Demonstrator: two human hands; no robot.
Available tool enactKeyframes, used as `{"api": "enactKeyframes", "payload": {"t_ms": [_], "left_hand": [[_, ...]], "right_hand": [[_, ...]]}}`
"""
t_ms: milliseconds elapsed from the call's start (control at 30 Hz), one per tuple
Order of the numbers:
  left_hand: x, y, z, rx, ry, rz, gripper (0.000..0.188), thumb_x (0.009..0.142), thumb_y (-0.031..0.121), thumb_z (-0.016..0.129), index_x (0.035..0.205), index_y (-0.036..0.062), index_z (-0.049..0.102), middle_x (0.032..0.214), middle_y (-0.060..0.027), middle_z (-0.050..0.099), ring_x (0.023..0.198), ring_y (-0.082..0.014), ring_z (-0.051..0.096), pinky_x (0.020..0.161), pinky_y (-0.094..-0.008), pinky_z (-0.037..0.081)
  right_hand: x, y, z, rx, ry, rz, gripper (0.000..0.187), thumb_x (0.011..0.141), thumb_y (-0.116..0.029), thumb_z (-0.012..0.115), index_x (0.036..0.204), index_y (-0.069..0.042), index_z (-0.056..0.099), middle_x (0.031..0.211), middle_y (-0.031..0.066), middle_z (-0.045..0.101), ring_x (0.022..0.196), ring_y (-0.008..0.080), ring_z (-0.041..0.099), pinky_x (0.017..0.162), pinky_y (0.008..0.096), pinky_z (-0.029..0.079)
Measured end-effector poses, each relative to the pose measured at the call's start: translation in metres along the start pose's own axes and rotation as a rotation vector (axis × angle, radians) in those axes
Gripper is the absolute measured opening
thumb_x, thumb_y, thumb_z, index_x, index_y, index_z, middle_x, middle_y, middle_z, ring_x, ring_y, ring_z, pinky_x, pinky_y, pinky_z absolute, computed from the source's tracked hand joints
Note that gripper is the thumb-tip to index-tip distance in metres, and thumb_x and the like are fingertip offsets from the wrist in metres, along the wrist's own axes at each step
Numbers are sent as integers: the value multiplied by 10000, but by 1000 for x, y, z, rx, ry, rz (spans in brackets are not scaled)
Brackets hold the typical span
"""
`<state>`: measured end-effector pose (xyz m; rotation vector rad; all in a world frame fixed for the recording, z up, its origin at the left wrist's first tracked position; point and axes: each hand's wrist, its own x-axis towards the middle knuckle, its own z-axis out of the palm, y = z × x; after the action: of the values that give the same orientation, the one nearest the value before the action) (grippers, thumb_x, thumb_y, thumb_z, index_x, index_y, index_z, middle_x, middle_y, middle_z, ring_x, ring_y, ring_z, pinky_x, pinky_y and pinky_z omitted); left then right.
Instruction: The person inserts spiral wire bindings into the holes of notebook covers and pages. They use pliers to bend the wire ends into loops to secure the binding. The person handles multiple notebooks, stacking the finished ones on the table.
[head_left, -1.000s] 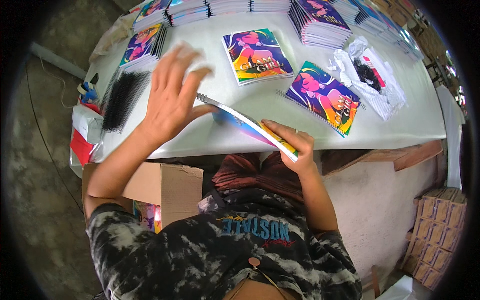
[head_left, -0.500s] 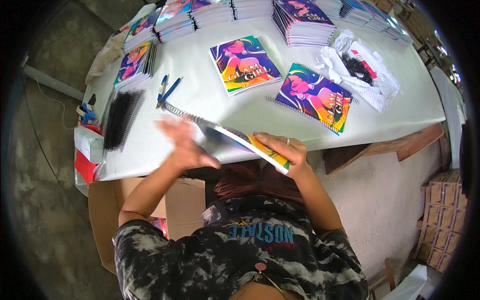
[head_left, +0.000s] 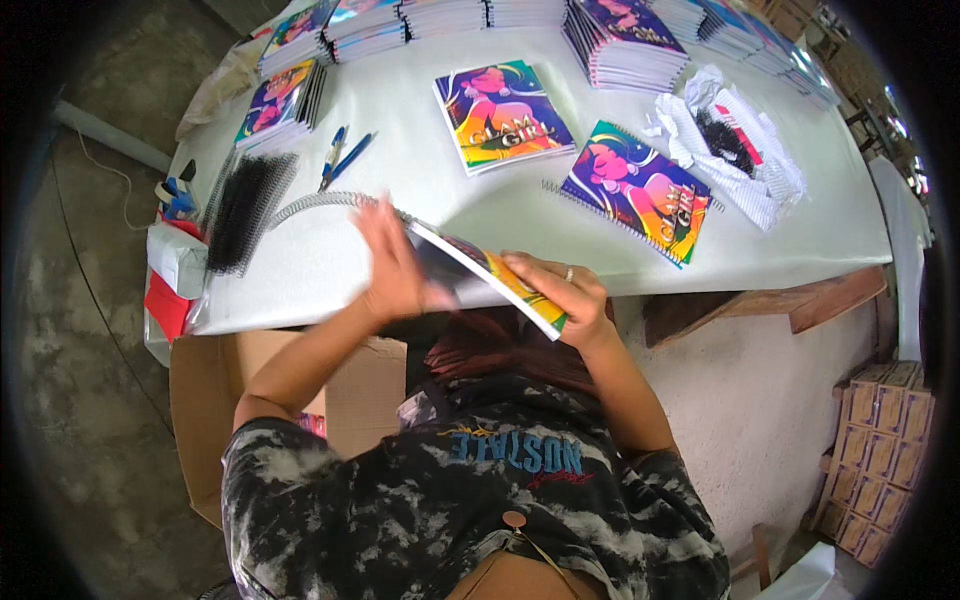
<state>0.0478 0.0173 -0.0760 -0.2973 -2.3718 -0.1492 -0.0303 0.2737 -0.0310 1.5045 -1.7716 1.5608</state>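
My right hand (head_left: 568, 297) grips the lower right end of a colourful notebook (head_left: 538, 318), which is tilted with its page edges toward me. A dark spiral coil (head_left: 312, 200) runs out from the notebook's far left end and curves leftward over the table. At that end is my left hand (head_left: 390, 262), somewhat blurred, its fingers stretched out beside the coil; whether it touches the coil I cannot tell. Farther right lies a notebook with a coil (head_left: 637, 195) along its near edge. Beyond my hands rests a small stack of notebooks (head_left: 508, 115).
Loose black coils (head_left: 245, 215) lie at the left, near blue pens (head_left: 345, 160) and a tape dispenser (head_left: 177, 197). Notebook stacks (head_left: 625, 45) line the far edge. Crumpled white wrapping (head_left: 765, 195) holds more dark coils at the right. An open cardboard box (head_left: 365, 400) stands below the table's edge.
My left hand has moved up and right toward the notebook's coil end. The coil now reaches farther left in a wider arc. My right hand keeps its hold, and the view has shifted slightly.
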Motion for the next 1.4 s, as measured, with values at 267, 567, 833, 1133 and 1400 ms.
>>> {"api": "enactKeyframes", "payload": {"t_ms": [267, 567, 833, 1133, 1400], "left_hand": [[19, 1, -7, -22, 207, -58, 1168, 683, 825, 365, 1408, -29, 35, 1451, -279, 47, 1342, -443, 25, 1046, -576, -51], [43, 15, -15, -89, 200, -36, 1197, 645, 816, 451, 1425, 9, 34, 1449, -292, -32, 1342, -446, -4, 1018, -631, 17], [55, 10, 20, -311, 630, 40, 1019, 728, 745, 450, 1399, 30, 172, 1375, -235, 311, 1350, -392, 113, 1063, -553, 114], [103, 27, -61, -207, 165, 41, 373, 875, 335, 499, 633, 66, 587, 594, -57, 535, 562, -243, 533, 573, -359, 406], [135, 18, -62, 159, 626, 202, 559, 762, 661, 514, 788, 107, 576, 1027, -123, 442, 960, -259, 433, 828, -405, 322]], "right_hand": [[3, 1, 9, 76, -37, -37, 311, 732, -54, 678, 1003, 84, 610, 935, 225, 651, 834, 304, 668, 716, 337, 542], [2, 4, -2, 20, -50, -85, 314, 727, -39, 671, 1018, 67, 619, 939, 210, 655, 809, 288, 672, 694, 331, 540], [3, -6, 3, -57, -33, -76, 366, 700, -43, 682, 1046, 49, 608, 962, 172, 655, 803, 259, 671, 674, 324, 540], [12, -9, 0, 187, 33, 150, 268, 780, 36, 579, 1046, 60, 610, 994, 172, 655, 916, 251, 647, 798, 312, 497], [14, -2, 3, 208, -22, 245, 370, 737, 87, 595, 1096, -4, 607, 1069, 125, 638, 924, 239, 646, 788, 295, 508]]}}
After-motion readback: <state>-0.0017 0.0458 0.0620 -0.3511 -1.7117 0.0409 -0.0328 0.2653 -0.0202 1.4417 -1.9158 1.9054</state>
